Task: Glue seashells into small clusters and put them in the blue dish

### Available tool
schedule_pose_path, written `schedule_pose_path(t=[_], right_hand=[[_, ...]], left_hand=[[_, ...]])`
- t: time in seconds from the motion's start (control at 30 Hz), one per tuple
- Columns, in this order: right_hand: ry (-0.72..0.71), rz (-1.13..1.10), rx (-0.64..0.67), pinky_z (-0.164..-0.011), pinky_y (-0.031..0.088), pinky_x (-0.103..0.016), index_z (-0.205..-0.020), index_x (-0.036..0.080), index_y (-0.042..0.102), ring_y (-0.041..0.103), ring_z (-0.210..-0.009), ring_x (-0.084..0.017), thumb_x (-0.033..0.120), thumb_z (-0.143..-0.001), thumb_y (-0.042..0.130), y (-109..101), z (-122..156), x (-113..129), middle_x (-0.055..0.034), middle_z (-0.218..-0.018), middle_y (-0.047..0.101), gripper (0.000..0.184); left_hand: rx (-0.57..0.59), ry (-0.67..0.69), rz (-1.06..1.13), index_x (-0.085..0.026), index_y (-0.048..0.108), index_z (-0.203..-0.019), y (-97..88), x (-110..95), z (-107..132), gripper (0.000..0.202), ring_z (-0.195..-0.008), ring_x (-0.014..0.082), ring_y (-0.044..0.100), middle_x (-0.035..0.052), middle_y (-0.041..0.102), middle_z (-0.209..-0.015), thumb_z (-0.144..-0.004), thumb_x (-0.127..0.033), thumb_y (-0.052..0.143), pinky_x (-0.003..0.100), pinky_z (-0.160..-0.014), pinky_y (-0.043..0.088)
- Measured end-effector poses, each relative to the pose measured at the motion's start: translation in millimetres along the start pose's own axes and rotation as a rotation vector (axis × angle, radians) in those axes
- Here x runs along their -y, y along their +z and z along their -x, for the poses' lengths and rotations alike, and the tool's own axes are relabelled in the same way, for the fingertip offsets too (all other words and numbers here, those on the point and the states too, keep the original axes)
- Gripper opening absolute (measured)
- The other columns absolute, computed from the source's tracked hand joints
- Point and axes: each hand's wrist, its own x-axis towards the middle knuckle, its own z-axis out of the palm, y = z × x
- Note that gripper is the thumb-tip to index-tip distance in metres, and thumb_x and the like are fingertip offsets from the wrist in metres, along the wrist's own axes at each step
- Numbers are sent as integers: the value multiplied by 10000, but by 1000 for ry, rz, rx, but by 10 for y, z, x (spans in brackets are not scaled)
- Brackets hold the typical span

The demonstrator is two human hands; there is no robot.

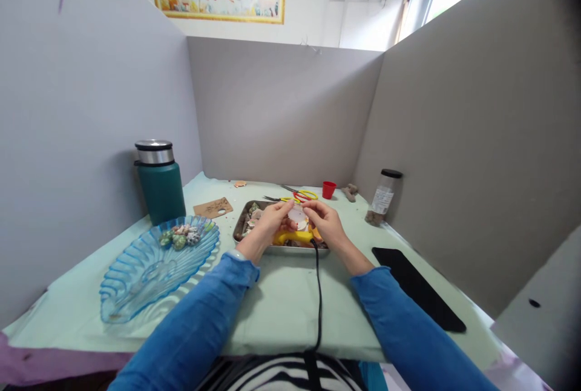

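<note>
Over a metal tray (239,235), my left hand (273,221) and my right hand (328,223) face each other, fingertips pinched close together. What they pinch, if anything, is too small to make out. Beneath them a yellow hot glue gun (294,237) lies across the tray, its black cord (319,294) running down over the table's front edge. Shells and stone-like pieces (252,214) fill the tray's left side. A whitish round piece (298,216) shows between my hands. Just behind the tray lie scissors with yellow and red handles (306,195), partly overlapping another tool.
At left, a blue clear shell-shaped dish (149,264) holds small shells (180,236), beside a green bottle (161,188) and a brown card (213,207). A red cup (329,189), a lidded jar (382,197) and a black flat slab (415,285) stand or lie right. Grey partitions (284,112) enclose the table.
</note>
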Motion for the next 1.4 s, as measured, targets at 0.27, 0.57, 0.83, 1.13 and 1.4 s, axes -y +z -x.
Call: schedule_pose_path(t=[0.27, 0.57, 0.83, 1.13, 1.4], right_hand=[[13, 8, -10, -473, 392, -256, -866, 188, 660, 474, -498, -121, 458, -754, 664, 11, -3, 16, 31, -619, 562, 293], [19, 10, -74, -445, 360, -245, -736, 188, 625, 445, -481, -112, 530, -717, 693, 8, -11, 17, 23, -595, 553, 349], [27, 9, -25, -433, 342, -245, -769, 205, 629, 444, -466, -119, 499, -731, 712, 21, 3, -5, 42, -538, 514, 307], [-7, 79, -71, -501, 366, -260, -721, 200, 616, 478, -538, -139, 442, -747, 662, 19, -23, -56, 19, -588, 558, 248], [-10, 197, 41, -567, 396, -272, -754, 188, 633, 515, -603, -150, 447, -733, 674, 20, -11, -41, -4, -681, 619, 263]], left_hand=[[-2, 60, 2, -130, 600, -794, -13, 35, -26, 406, -454, 96, 574, -5, 579, -606, -770, -505, 753, 218, -481, 497], [32, 108, -70, -128, 636, -884, -18, 41, -12, 453, -505, 76, 579, -9, 616, -687, -641, -439, 860, 199, -510, 491], [-42, 136, -130, -123, 634, -798, -43, 43, -24, 446, -446, 61, 513, -22, 587, -593, -599, -449, 865, 184, -450, 421], [0, 134, -182, -115, 660, -864, -25, 34, 1, 489, -421, 47, 471, -22, 604, -642, -543, -405, 888, 198, -431, 380], [-125, 163, -161, -121, 646, -729, -82, 49, -48, 440, -364, 50, 371, -63, 442, -415, -586, -487, 844, 196, -401, 256]])
